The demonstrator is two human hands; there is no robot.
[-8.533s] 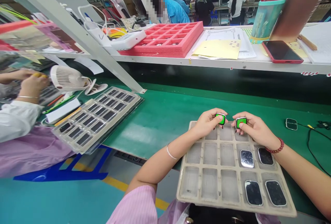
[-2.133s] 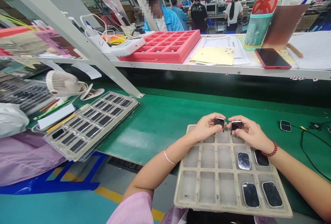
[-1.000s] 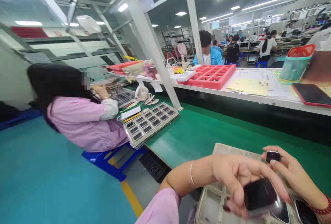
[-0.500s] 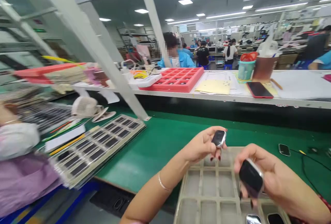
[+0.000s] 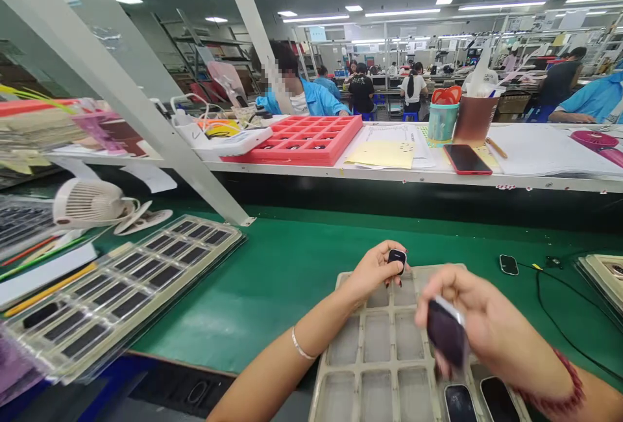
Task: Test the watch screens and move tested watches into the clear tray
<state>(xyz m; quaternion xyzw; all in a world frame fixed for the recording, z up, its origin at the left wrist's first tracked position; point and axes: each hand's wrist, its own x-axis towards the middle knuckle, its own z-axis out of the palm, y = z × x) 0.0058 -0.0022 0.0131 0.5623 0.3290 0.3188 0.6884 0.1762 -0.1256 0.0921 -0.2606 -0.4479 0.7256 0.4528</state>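
My left hand [image 5: 374, 271] pinches a small black smartwatch body [image 5: 396, 258] between thumb and fingertips, just above the far edge of a beige moulded-pulp tray [image 5: 346, 277]. My right hand [image 5: 474, 308] holds a second dark smartwatch body [image 5: 446, 332] tilted over the tray's right side, and it is motion-blurred. Two black-faced smartwatch bodies [image 5: 460, 404] [image 5: 495, 401] lie in the tray's near compartments under my right hand, both cut off by the frame's lower edge. The other visible compartments hold nothing I can see.
The tray rests on a green bench mat [image 5: 302, 298]. To the left lies a clear tray of dark panels [image 5: 126, 285] beside a white fan [image 5: 87, 202]. A loose device with a black cable [image 5: 509, 265] lies to the right. Behind stands a shelf with a red foam tray [image 5: 302, 139].
The view has swung back down toward the tray and hands. My right hand has dropped lower over the tray, and my left hand has shifted slightly, turning its smartwatch body.
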